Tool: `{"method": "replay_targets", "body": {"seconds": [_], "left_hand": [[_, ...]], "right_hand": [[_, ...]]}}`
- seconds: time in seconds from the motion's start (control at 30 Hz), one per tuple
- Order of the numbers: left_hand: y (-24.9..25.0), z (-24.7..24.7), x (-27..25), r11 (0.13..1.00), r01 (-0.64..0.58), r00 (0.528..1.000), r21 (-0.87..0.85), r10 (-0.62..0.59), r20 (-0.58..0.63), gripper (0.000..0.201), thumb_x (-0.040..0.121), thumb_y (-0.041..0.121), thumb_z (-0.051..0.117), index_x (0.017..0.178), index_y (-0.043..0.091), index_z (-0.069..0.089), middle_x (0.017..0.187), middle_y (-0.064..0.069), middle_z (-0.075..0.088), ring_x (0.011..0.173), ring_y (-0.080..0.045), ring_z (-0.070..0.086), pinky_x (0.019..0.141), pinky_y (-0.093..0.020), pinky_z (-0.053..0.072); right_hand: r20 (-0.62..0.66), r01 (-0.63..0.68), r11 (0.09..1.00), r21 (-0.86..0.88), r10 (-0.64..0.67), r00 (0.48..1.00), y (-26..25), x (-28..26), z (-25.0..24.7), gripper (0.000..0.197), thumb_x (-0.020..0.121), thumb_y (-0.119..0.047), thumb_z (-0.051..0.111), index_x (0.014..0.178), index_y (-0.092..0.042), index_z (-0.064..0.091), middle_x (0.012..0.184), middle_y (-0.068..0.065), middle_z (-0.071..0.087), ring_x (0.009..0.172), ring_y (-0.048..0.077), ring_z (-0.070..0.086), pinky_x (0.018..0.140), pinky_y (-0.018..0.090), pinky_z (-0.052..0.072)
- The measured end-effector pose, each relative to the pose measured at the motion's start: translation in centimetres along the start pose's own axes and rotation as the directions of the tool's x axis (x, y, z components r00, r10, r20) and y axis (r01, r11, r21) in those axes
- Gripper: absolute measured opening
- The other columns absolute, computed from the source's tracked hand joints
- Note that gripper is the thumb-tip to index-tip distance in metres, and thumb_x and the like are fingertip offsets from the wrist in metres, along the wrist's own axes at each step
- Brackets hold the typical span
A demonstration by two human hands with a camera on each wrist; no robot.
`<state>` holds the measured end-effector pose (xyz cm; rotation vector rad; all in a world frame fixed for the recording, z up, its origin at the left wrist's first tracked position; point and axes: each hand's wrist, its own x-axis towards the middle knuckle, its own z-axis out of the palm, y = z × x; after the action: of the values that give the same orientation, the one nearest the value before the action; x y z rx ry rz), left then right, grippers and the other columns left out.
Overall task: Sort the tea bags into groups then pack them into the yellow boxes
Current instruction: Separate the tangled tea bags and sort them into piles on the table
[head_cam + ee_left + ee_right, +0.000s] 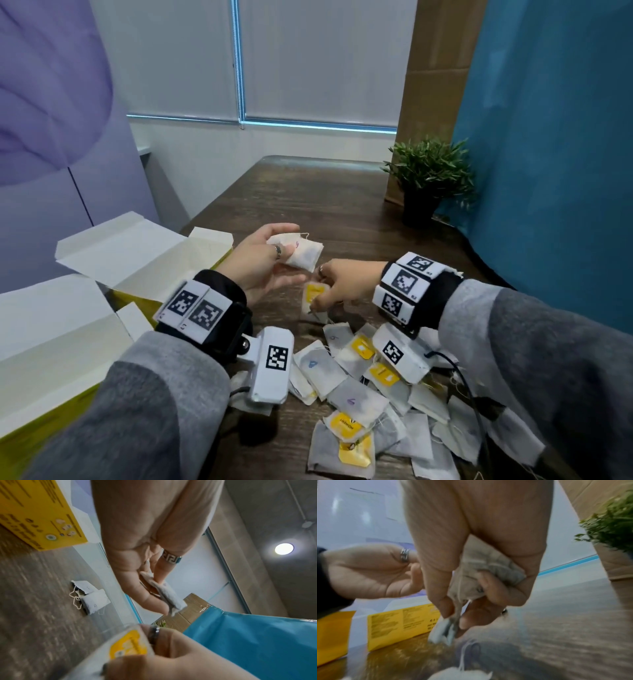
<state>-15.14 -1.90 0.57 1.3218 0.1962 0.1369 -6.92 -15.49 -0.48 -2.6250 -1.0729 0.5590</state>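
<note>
My left hand (287,255) is raised palm-up over the table and holds a small stack of white tea bags (303,253); the left wrist view shows the stack (169,596) pinched between a ringed finger and the others. Just right of it, my right hand (320,298) pinches a tea bag with a yellow tag (313,293) and hangs it above the table. In the right wrist view this hand (455,616) bunches the bag (488,568) in its curled fingers. A loose pile of tea bags (363,397) lies below both wrists. Two open yellow boxes (137,253) (51,346) stand at the left.
A potted plant (428,178) stands at the back right beside a cardboard panel and a blue curtain. Two separate white tea bags (92,599) lie on the dark wooden table (308,195) near the far yellow box (39,515). Cables trail by the right wrist.
</note>
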Motion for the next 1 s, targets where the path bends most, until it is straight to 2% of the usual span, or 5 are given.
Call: {"method": "replay_targets", "body": {"seconds": [0.17,0.33,0.43,0.67,1.0], "left_hand": [[-1.0,0.5,0.3,0.997,0.006,1.000,-0.074,-0.006,-0.006,0.031,0.094,-0.006,0.036,0.097,0.013,0.060,0.105,-0.013,0.058,0.077,-0.020,0.060,0.052,-0.023,0.057],[-2.0,0.7,0.9,0.999,-0.023,0.998,-0.041,0.020,-0.064,0.028,0.089,-0.014,0.045,0.087,0.008,0.063,0.106,-0.012,0.054,0.065,-0.014,0.068,0.061,-0.026,0.060],[-2.1,1.0,0.7,0.999,-0.003,1.000,-0.038,0.003,-0.008,0.034,0.092,-0.012,0.037,0.088,0.005,0.066,0.100,-0.011,0.060,0.061,-0.009,0.069,0.064,-0.026,0.060],[-1.4,1.4,0.1,0.976,0.078,0.983,-0.204,-0.041,0.179,0.031,0.089,0.010,0.057,0.119,0.003,0.059,0.109,-0.016,0.067,0.085,-0.028,0.069,0.069,-0.033,0.060],[-1.9,0.4,0.5,0.978,-0.209,0.977,0.024,0.207,0.051,0.050,0.074,-0.016,0.064,0.101,0.026,0.067,0.116,0.002,0.061,0.105,-0.027,0.064,0.080,-0.036,0.058]], "right_hand": [[-0.353,0.076,0.993,0.094,-0.038,0.935,2.4,-2.2,-2.4,0.017,0.081,-0.019,0.069,0.078,-0.023,0.053,0.072,-0.008,0.052,0.062,0.004,0.052,0.059,0.020,0.041],[-0.789,0.384,0.922,-0.056,-0.276,0.548,3.1,-4.7,-2.9,0.010,0.075,-0.005,0.065,0.078,-0.014,0.065,0.076,0.004,0.049,0.066,0.012,0.047,0.065,0.020,0.036],[-0.809,0.470,0.875,-0.115,-0.357,0.466,2.7,-5.2,-2.6,0.007,0.074,-0.008,0.068,0.078,-0.015,0.067,0.075,0.006,0.060,0.069,0.019,0.056,0.065,0.024,0.043],[-0.689,0.437,0.889,-0.135,-0.401,0.604,2.3,-4.0,-1.2,0.012,0.077,-0.015,0.069,0.080,-0.027,0.069,0.087,-0.008,0.059,0.084,0.015,0.058,0.074,0.040,0.050],[-0.354,0.199,0.727,0.657,0.064,0.933,2.0,-5.3,-3.1,0.014,0.094,-0.017,0.050,0.101,-0.022,0.061,0.083,-0.004,0.051,0.062,0.007,0.047,0.054,0.023,0.040]]}}
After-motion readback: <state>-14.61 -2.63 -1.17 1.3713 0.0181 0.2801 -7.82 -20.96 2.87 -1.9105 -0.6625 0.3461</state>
